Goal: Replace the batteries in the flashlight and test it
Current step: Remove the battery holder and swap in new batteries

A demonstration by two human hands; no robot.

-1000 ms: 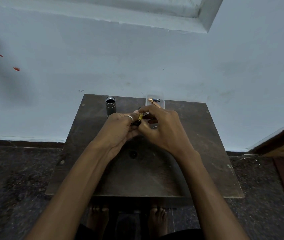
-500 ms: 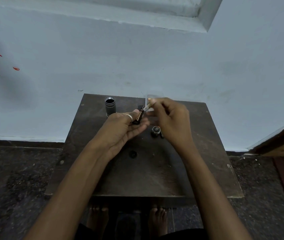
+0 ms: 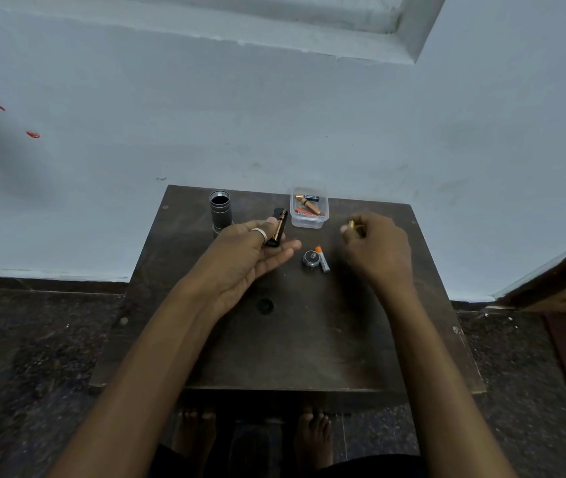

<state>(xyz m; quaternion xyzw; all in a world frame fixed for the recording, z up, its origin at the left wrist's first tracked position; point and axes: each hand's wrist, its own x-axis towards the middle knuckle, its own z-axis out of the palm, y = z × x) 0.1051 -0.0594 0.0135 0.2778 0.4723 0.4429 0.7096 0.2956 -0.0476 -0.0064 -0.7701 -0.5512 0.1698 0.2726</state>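
Note:
The flashlight body (image 3: 220, 210) stands upright, open end up, at the table's far left. My left hand (image 3: 257, 251), palm up with a ring on one finger, holds the black battery holder (image 3: 280, 227) between thumb and fingers. My right hand (image 3: 380, 251) is to the right of it, over the table, fingers pinched on a small battery (image 3: 351, 224) of which only a yellowish end shows. Between my hands the round tail cap (image 3: 311, 258) lies on the table, with a white and orange battery (image 3: 322, 259) touching its right side.
A clear plastic box (image 3: 309, 222) with several copper-topped batteries sits at the table's far edge. The small dark wooden table (image 3: 292, 346) stands against a pale wall. My bare feet show below its near edge. A wooden door frame (image 3: 557, 281) is at the right.
My right hand has pulled away from the battery holder and moved right, still pinching a small battery. The tail cap and the battery beside it are now uncovered. My left hand stayed.

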